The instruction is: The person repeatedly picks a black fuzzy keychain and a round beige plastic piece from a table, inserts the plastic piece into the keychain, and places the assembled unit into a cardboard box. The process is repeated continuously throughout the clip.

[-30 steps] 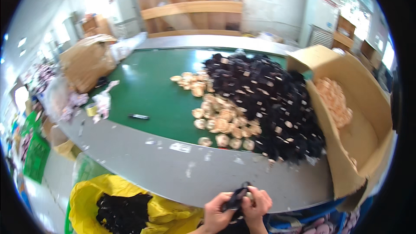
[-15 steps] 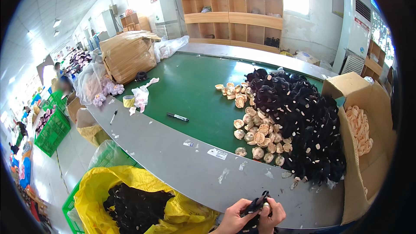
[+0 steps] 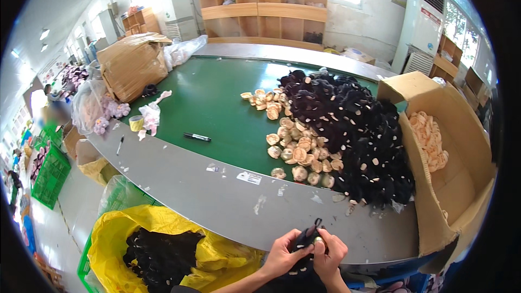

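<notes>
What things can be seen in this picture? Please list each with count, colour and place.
black plush pieces: large heap, table right
tan round pieces: many, beside heap
open carton: one, brown, right edge, tan pieces inside
yellow bag: one, lower left, black pieces inside
marker: one, black, green table
closed carton: one, brown, far left
left hand: holds black plush piece
right hand: holds same piece

A factory workroom, this: a long green-topped desk (image 3: 217, 103) with a grey edge carries a heaped pile of black plush pieces (image 3: 347, 130) and tan round parts (image 3: 296, 149). Open cardboard cartons (image 3: 450, 146) stand at its right edge, a yellow bag (image 3: 125, 228) of more black pieces below its near edge, wooden shelving (image 3: 266, 11) behind.
</notes>
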`<state>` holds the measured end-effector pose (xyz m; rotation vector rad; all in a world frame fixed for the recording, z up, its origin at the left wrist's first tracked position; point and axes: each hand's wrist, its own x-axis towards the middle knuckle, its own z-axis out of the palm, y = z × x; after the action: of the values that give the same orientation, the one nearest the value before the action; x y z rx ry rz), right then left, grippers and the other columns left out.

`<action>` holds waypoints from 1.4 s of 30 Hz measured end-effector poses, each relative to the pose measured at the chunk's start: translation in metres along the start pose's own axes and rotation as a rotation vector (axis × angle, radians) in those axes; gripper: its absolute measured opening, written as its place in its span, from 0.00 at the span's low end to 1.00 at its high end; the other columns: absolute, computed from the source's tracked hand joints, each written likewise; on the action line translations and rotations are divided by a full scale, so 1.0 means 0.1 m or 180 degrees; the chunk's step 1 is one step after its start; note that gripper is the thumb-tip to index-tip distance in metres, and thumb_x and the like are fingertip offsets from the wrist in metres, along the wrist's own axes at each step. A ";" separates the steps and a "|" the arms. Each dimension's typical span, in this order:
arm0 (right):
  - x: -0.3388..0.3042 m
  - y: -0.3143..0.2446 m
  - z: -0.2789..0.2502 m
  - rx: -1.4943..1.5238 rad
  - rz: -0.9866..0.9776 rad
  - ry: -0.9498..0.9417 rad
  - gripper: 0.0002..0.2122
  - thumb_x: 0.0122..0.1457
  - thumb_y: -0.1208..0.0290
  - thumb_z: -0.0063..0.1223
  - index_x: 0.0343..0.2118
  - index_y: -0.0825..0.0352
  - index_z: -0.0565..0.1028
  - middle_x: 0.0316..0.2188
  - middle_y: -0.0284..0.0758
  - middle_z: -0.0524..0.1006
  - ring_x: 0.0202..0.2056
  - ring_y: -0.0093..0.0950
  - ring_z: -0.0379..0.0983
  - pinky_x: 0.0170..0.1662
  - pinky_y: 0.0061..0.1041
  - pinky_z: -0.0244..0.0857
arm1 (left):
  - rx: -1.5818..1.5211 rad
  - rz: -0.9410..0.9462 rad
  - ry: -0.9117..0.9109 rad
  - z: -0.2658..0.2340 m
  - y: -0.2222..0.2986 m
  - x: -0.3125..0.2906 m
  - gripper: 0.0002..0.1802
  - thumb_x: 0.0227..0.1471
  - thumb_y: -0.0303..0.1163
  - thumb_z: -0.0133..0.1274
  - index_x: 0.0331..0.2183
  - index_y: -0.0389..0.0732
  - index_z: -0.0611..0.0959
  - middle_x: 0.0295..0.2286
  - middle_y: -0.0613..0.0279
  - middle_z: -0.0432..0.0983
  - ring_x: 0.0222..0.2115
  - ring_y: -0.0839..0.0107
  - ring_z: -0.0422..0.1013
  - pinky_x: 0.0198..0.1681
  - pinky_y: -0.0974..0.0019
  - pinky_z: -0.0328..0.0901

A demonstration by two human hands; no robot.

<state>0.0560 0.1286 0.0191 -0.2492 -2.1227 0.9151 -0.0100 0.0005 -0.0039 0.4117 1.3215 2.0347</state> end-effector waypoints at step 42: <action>-0.21 0.08 -0.47 0.2176 0.1199 -0.1860 0.18 0.45 0.68 0.77 0.30 0.68 0.75 0.36 0.35 0.68 0.37 0.30 0.64 0.42 0.28 0.62 | 0.0311 0.0230 -0.1231 -0.30 0.09 -0.04 0.16 0.49 0.31 0.67 0.36 0.36 0.78 0.39 0.58 0.68 0.42 0.66 0.66 0.48 0.64 0.63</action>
<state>0.1034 0.1494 0.0215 -0.0200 -2.1363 2.0722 -0.0281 -0.0247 -0.0082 0.8609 1.1797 1.8327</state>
